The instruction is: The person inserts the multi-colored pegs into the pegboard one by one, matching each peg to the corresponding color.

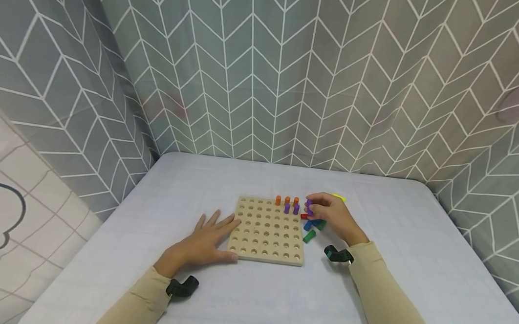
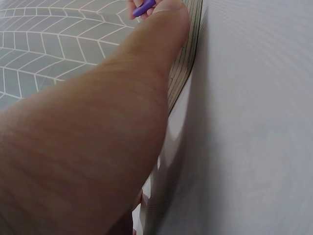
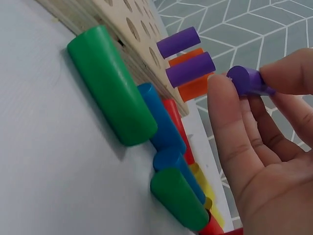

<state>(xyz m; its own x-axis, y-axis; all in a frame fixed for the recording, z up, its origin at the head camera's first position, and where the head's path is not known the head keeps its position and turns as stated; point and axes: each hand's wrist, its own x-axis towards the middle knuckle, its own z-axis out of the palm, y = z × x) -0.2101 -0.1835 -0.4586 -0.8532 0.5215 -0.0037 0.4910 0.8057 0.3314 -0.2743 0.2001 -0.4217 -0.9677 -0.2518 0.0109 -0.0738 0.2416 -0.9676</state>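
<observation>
A square wooden pegboard (image 1: 261, 240) with rows of round holes lies on the table. Along its far right edge stand several orange pegs (image 1: 278, 200), with two purple pegs (image 1: 287, 209) in the row in front of them. My right hand (image 1: 333, 212) pinches another purple peg (image 3: 248, 81) between thumb and fingers, above the table just right of the board. My left hand (image 1: 207, 242) rests against the board's left side, fingers spread, with fingertips on its edge and the thumb near the front left corner.
Right of the board lie loose pegs: green pegs (image 3: 112, 85), blue pegs (image 3: 161, 117), a red peg (image 3: 180, 128) and yellow pieces (image 3: 208, 191). The white-covered table (image 1: 252, 298) ends at a patterned curtain (image 1: 263, 84) behind.
</observation>
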